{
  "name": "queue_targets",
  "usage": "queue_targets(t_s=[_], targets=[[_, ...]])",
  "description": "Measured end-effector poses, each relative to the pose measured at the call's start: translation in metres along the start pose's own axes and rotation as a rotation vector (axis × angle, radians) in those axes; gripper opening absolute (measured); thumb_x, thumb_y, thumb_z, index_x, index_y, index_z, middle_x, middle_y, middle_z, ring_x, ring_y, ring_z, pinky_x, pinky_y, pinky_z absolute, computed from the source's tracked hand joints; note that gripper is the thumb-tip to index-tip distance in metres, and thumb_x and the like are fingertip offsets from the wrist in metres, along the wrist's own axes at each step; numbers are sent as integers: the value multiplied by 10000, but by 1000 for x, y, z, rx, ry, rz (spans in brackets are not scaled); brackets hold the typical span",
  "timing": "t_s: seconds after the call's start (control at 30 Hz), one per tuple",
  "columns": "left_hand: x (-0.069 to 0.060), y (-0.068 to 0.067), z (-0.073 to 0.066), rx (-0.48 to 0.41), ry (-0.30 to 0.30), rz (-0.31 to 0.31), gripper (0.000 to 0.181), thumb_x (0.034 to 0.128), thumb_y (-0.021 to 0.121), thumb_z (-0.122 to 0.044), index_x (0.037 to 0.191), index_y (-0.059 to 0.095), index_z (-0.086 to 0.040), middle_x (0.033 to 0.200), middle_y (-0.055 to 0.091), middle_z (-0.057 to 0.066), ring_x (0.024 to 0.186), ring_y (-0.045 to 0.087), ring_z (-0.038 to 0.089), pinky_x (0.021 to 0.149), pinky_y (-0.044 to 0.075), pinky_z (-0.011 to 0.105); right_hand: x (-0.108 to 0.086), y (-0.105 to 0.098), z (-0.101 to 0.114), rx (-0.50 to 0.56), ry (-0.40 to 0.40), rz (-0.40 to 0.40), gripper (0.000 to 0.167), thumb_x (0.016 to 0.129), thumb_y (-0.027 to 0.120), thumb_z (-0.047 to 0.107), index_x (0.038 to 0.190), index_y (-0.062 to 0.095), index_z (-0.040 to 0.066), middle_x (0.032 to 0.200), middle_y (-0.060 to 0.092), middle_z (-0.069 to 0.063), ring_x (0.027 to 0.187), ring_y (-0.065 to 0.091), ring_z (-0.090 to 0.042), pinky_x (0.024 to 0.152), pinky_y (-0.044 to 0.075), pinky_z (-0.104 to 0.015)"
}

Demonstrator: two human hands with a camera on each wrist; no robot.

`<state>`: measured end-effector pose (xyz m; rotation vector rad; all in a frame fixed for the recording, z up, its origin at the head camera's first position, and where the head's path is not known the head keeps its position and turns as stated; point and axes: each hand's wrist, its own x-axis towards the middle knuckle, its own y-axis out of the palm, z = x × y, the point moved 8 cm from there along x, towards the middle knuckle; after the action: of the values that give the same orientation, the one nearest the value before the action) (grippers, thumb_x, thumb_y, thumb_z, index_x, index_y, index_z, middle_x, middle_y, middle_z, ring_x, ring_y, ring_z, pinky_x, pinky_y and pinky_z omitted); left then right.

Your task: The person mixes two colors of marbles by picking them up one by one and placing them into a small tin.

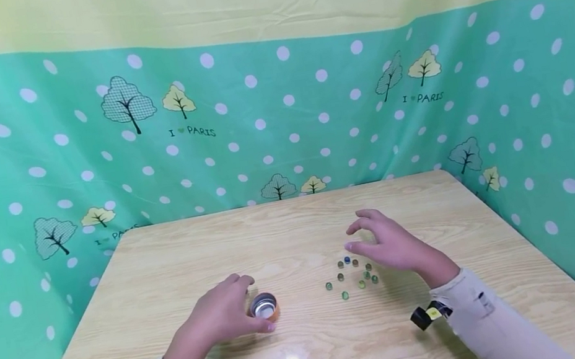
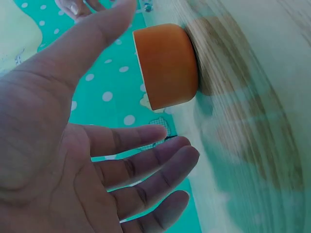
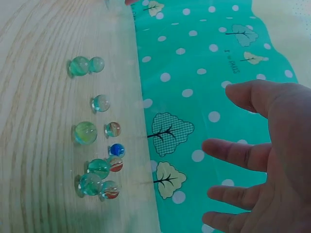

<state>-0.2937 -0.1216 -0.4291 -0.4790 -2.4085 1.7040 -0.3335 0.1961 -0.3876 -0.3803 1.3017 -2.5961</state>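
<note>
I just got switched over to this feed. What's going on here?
A person has both hands at a wooden table. The left hand is held open beside a small orange cup, which stands upright with its silvery inside showing. The right hand hovers, fingers spread, by a loose scatter of glass marbles, one of them blue. Neither hand is gripping anything, and no marbles show in the cup.

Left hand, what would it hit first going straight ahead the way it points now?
Probably the orange container, which stands right in front of the left hand, though the exact depth is hard to judge.
</note>
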Motion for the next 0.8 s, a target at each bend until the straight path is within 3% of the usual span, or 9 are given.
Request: queue_targets(t_s=[0.2,0.53,0.8], targets=[[4,7,-1,-61,4,30,967,576,986,-539,1338,641,-56,1154,654,56,972,629,191,874,543,452,2,7,-6,6,5,26,399,961,690,514,1215,703,206,1643,331,-153,1491,342,-468,1147,323,-673],[6,9,-3,-147,80,35,754,576,1019,-371,1154,682,-23,946,632,17,842,564,163,773,508,399,3,18,-5,12,-18,58,364,947,704,520,1175,729,237,1629,368,-135,1490,352,-450,1160,315,-656],[9,11,-3,-170,117,39,551,607,999,-288,1017,703,-71,888,653,-24,801,575,140,746,506,371,4,27,-3,4,-27,90,346,949,732,434,1174,738,172,1616,383,-152,1485,363,-443,1159,328,-640]])
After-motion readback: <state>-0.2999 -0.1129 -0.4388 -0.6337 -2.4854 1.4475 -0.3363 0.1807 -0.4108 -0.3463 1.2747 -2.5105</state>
